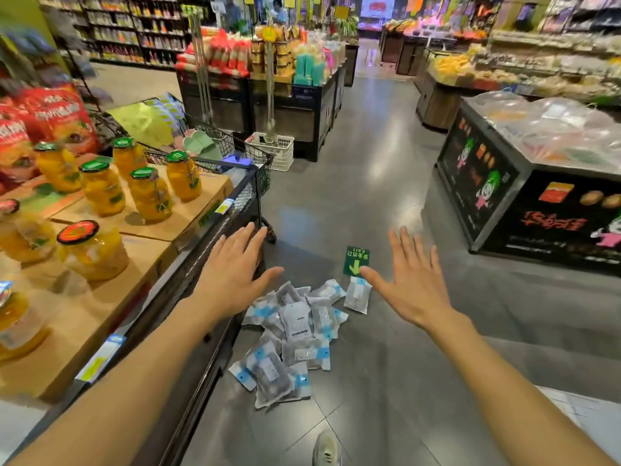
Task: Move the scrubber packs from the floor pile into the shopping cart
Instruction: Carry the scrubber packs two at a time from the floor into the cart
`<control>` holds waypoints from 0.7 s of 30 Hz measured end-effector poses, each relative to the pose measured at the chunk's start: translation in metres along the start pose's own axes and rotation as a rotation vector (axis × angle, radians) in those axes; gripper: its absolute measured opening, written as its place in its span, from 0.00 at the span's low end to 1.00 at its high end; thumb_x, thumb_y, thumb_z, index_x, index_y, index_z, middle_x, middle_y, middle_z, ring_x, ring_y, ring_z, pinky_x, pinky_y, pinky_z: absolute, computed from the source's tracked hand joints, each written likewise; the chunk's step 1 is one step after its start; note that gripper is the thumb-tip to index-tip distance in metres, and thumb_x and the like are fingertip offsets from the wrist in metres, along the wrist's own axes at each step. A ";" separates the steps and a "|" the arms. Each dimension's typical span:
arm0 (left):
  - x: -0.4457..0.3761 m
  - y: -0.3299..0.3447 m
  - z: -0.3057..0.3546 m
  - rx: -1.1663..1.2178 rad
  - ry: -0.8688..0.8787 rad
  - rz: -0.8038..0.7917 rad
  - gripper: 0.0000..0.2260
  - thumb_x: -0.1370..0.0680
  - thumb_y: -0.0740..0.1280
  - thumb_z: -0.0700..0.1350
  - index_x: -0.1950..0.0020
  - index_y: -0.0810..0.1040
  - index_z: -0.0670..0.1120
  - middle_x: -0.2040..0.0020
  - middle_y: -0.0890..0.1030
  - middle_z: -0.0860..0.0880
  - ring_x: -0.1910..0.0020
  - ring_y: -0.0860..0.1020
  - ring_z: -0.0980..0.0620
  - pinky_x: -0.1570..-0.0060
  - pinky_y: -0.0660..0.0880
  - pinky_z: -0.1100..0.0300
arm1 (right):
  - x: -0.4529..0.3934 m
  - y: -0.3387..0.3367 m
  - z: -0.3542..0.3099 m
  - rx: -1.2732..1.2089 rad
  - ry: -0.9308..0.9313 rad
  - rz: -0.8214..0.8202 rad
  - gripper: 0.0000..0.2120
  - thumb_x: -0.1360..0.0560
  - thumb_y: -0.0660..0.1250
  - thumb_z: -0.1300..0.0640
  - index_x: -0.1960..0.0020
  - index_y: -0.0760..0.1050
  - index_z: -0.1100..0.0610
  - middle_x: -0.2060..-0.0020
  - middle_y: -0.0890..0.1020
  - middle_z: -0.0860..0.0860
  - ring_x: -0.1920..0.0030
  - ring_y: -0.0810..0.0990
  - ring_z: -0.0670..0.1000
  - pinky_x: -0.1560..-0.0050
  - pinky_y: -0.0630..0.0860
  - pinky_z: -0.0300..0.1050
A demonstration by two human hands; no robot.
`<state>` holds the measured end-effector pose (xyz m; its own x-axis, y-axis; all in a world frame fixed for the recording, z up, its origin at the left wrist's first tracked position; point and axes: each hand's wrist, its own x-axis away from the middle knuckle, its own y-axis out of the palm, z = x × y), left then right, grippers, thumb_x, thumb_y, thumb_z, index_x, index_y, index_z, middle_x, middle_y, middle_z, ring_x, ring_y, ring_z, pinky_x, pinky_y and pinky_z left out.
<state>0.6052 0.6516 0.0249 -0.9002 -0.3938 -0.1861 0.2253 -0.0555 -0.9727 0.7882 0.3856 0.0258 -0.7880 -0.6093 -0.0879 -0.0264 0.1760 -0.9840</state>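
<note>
Both bare arms stretch forward, well apart. The left grip (235,267) and the right grip (411,277) are held palm down with fingers straight and spread, apparently holding nothing. A shoe (325,449) shows at the near edge.

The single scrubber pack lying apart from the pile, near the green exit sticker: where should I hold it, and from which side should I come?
The lone pack lies flat on the floor, clear of the pile. Probably pinch its free far edge by the exit sticker, coming from above with the right hand, which hovers nearest, open.
</note>
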 end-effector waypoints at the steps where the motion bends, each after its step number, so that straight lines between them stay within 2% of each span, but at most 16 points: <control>1: -0.017 0.006 -0.003 0.008 -0.012 -0.001 0.45 0.26 0.42 0.74 0.16 0.54 0.47 0.16 0.57 0.43 0.18 0.57 0.44 0.20 0.54 0.44 | -0.019 0.003 0.003 -0.003 -0.005 -0.011 0.49 0.26 0.42 0.22 0.17 0.33 0.49 0.17 0.36 0.51 0.17 0.35 0.54 0.20 0.33 0.56; 9: -0.136 0.045 -0.024 -0.028 -0.075 0.009 0.40 0.20 0.51 0.71 0.16 0.56 0.47 0.17 0.59 0.43 0.18 0.58 0.44 0.20 0.54 0.45 | -0.166 0.038 0.015 -0.053 -0.106 -0.038 0.54 0.32 0.34 0.18 0.16 0.37 0.50 0.16 0.39 0.51 0.17 0.37 0.55 0.18 0.37 0.60; 13: -0.192 0.085 -0.041 -0.006 -0.097 0.034 0.41 0.22 0.50 0.71 0.17 0.60 0.45 0.19 0.64 0.40 0.20 0.63 0.41 0.21 0.59 0.42 | -0.233 0.072 0.008 -0.025 -0.131 -0.080 0.53 0.32 0.35 0.19 0.16 0.35 0.49 0.16 0.38 0.52 0.17 0.36 0.55 0.18 0.37 0.61; 17: -0.236 0.160 -0.064 0.009 -0.047 0.030 0.41 0.22 0.52 0.70 0.18 0.63 0.43 0.21 0.66 0.38 0.23 0.67 0.38 0.24 0.64 0.38 | -0.285 0.138 -0.009 -0.027 -0.162 -0.086 0.50 0.28 0.41 0.22 0.16 0.36 0.49 0.16 0.38 0.52 0.17 0.36 0.56 0.18 0.37 0.61; 19: -0.246 0.211 -0.079 0.022 0.004 0.053 0.40 0.22 0.54 0.69 0.20 0.66 0.41 0.23 0.69 0.36 0.26 0.70 0.36 0.28 0.68 0.35 | -0.299 0.188 -0.012 -0.039 -0.173 -0.067 0.49 0.27 0.43 0.22 0.16 0.37 0.49 0.16 0.40 0.51 0.16 0.37 0.55 0.18 0.37 0.61; 21: -0.248 0.270 -0.096 0.031 0.012 0.087 0.39 0.22 0.55 0.68 0.21 0.66 0.41 0.23 0.69 0.36 0.26 0.70 0.36 0.28 0.68 0.34 | -0.309 0.245 -0.009 -0.055 -0.176 -0.058 0.49 0.27 0.44 0.22 0.16 0.37 0.48 0.16 0.40 0.51 0.16 0.37 0.54 0.18 0.37 0.60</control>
<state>0.8535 0.8221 -0.2046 -0.8809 -0.3875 -0.2718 0.3144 -0.0499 -0.9480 1.0196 0.6240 -0.1871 -0.6647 -0.7446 -0.0613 -0.1063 0.1755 -0.9787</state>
